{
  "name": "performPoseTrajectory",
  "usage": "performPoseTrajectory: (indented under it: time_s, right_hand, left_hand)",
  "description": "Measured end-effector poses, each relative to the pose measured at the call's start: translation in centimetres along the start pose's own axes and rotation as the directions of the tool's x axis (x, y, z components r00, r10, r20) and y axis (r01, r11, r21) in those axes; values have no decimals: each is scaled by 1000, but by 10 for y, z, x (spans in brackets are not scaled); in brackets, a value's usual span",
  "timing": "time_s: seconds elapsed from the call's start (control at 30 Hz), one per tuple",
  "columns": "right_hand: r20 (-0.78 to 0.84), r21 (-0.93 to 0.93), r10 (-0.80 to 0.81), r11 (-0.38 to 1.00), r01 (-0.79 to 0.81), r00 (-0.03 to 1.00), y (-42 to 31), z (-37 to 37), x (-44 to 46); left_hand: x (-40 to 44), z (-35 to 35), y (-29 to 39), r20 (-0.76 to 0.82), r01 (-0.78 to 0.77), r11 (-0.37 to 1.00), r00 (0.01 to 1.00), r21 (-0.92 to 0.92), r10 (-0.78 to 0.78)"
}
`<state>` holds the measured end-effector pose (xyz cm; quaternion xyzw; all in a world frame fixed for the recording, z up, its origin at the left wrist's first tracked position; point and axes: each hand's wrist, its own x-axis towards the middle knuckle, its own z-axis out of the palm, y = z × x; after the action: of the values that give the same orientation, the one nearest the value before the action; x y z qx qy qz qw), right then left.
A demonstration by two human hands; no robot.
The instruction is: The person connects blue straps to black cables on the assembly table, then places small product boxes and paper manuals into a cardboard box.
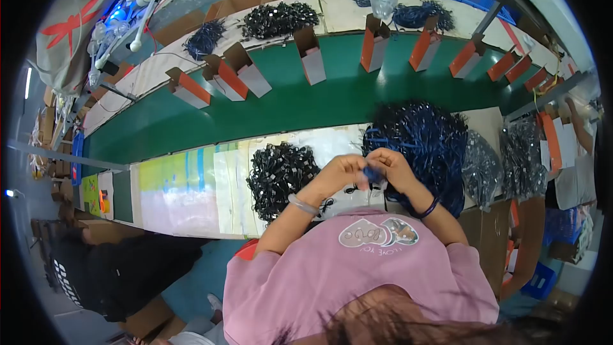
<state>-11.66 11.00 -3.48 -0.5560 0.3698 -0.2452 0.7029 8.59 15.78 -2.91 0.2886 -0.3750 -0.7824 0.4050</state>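
My left hand point(343, 172) and my right hand point(393, 171) meet close in front of my chest, fingers bent and pinched together. Between them is a small bunched dark blue cord point(373, 174), partly covered by the fingers and slightly blurred. To the left of my left hand lies a heap of black cords point(281, 179) with small pale, shiny bits. A large tangled pile of dark blue cords point(424, 144) is just beyond and right of my right hand. A few short black cords lie on the white surface beneath my hands.
Clear plastic bags of dark items point(520, 160) lie at the right. Beyond the bench runs a green conveyor belt point(255, 118) with several open orange and white boxes point(313, 64). More cord heaps point(281, 20) sit along its far ledge. A person in black point(121, 268) is at the lower left.
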Motion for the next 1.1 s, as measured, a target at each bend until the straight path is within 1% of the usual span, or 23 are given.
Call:
performPoseTrajectory:
  time_s: [0.03,0.07,0.1,0.13,0.17,0.23,0.37,0.43,0.5,0.53,0.57,0.63,0.67,0.7,0.73,0.77,0.8,0.83,0.9,0.97,1.03,1.07,1.1]
  right_hand:
    - [-87,76,-1,997,8,996,12,6,1]
    - [-123,446,51,895,10,991,16,15,5]
    - [-84,647,59,763,9,995,17,18,10]
    - [-43,810,56,587,2,997,13,20,15]
    - [16,888,15,460,-21,1000,26,14,23]
    - [-59,873,27,485,39,998,44,6,31]
    - [-261,580,122,813,55,957,31,-29,60]
    - [-395,374,-81,896,241,915,4,-60,101]
    - [-469,45,-249,951,305,847,-22,-102,151]
    - [-466,-116,-377,923,368,800,-48,-112,172]
    - [-333,-431,-604,781,452,725,-61,-133,199]
    - [-425,-463,-630,768,442,650,-46,-183,286]
    - [-393,-625,-764,630,460,513,-61,-178,305]
    - [-387,-676,-789,595,434,478,-67,-176,316]
    - [-284,-838,-850,445,316,445,-90,-158,303]
    - [-108,-895,-875,292,336,471,-90,-157,306]
    - [59,-975,-767,92,200,639,-89,-158,303]
    - [216,-976,-779,-189,109,589,-87,-152,305]
    - [184,-980,-799,-192,47,572,-77,-142,301]
    - [147,-972,-699,-234,-29,700,-82,-133,295]
    - [78,-983,-564,-182,-31,822,-83,-133,293]
    - [24,-983,-579,-163,-87,815,-81,-133,293]
    - [46,-988,-717,-134,-72,696,-75,-134,286]
  left_hand:
    - [9,5,1,-177,-32,994,983,101,50]
    - [18,10,-2,-309,-71,838,910,541,277]
    - [24,12,-4,-308,1,506,795,863,523]
    - [28,9,-3,-24,25,8,733,1000,679]
    - [32,6,-6,24,41,-82,746,996,665]
    - [37,3,-17,95,36,-194,775,980,624]
    - [37,0,-33,60,10,-117,816,993,575]
    - [34,1,-32,-157,77,166,823,983,546]
    - [29,-5,-39,-208,106,224,838,969,504]
    - [27,-8,-44,-240,117,270,842,956,484]
    - [25,-13,-52,-252,124,282,840,951,481]
    - [21,-22,-59,-198,45,309,852,950,484]
    - [20,-21,-58,-231,38,391,857,920,461]
    - [20,-23,-57,-235,42,403,866,914,442]
    - [19,-24,-56,-239,49,417,876,908,419]
    - [17,-25,-54,-234,51,405,878,913,418]
    - [17,-28,-52,-237,56,405,879,913,414]
    - [15,-30,-52,-251,61,425,878,903,407]
    - [11,-32,-55,-279,57,475,867,878,412]
    - [12,-34,-55,-244,37,451,878,892,412]
    - [13,-29,-47,-308,130,501,906,856,290]
    - [16,-28,-48,-289,102,498,904,861,314]
    - [20,-25,-44,-269,67,512,904,856,332]
